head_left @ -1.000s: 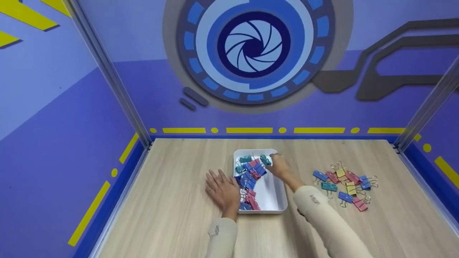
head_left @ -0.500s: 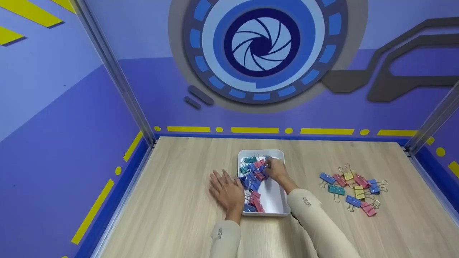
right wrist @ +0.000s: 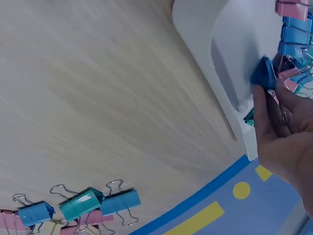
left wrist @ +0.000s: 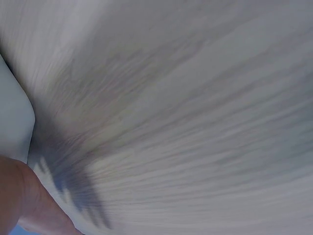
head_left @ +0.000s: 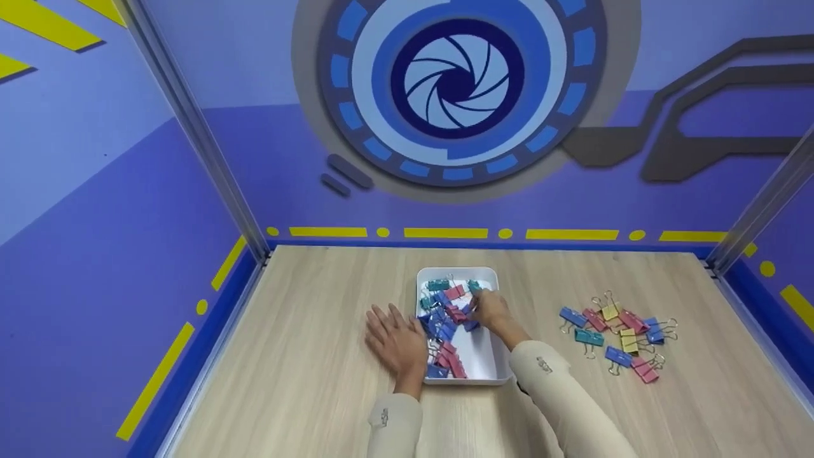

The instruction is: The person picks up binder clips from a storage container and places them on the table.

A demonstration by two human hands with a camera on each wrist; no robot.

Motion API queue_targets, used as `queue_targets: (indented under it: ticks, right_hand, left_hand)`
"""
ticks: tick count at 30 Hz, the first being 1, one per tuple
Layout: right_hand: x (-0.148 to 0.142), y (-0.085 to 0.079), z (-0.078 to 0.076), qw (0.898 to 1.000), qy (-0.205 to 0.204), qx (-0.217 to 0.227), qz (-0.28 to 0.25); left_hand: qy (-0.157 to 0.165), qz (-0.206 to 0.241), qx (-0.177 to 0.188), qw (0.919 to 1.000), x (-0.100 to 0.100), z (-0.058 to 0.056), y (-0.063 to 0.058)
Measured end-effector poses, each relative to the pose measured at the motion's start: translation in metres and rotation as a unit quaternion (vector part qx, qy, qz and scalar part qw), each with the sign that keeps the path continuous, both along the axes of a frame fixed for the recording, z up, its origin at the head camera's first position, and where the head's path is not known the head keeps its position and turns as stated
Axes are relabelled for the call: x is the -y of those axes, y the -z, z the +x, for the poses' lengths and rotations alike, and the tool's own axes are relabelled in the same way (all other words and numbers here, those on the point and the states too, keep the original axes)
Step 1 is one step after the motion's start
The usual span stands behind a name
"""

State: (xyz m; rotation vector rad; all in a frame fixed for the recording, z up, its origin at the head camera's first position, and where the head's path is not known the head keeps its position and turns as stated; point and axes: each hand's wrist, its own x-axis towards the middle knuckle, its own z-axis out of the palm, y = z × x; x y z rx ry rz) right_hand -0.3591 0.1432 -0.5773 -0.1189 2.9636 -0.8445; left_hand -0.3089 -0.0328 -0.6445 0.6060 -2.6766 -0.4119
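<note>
A white tray [head_left: 480, 359] stands on the wooden table with blue, pink and green binder clips [head_left: 445, 327] heaped mostly along its left side. Over the tray's right half, my right hand [head_left: 493, 310] pinches a blue binder clip [right wrist: 264, 73] between thumb and fingers. That clip is partly hidden by the hand in the head view. My left hand [head_left: 397, 342] lies with its fingers spread beside the tray, thumb right at the left rim. Only a bit of that hand [left wrist: 29, 200] and the table show in the left wrist view.
To the right of the tray lies a loose group of blue, pink, yellow and green binder clips [head_left: 628, 341] with wire handles sticking out. Purple-blue panels [head_left: 350, 146] enclose the table [head_left: 305, 356] at the back and sides.
My right hand has come from the tray's far right corner down and inward to the clips and now pinches a blue binder clip. My left hand has stayed by the tray.
</note>
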Motion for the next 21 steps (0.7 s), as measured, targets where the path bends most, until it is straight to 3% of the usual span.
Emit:
queue_targets:
  ticks: [6, 11, 16, 21]
  right_hand:
    - [-0.004, -0.013, 0.01, 0.997, -0.003, 0.076, 0.011]
    - [-0.005, -0.021, 0.02, 0.996, -0.033, 0.071, 0.041]
    - [-0.006, -0.017, 0.027, 0.996, -0.017, 0.078, 0.033]
    - [-0.004, -0.018, 0.028, 0.997, -0.005, 0.073, 0.024]
  left_hand:
    - [0.004, 0.003, 0.001, 1.0, 0.003, -0.001, -0.003]
    - [0.007, 0.004, -0.012, 0.9999, 0.0, 0.0, -0.003]
    - [0.008, 0.007, -0.027, 0.9996, -0.002, 0.002, 0.0]
    - [0.008, -0.006, -0.019, 0.9998, 0.003, 0.002, 0.0]
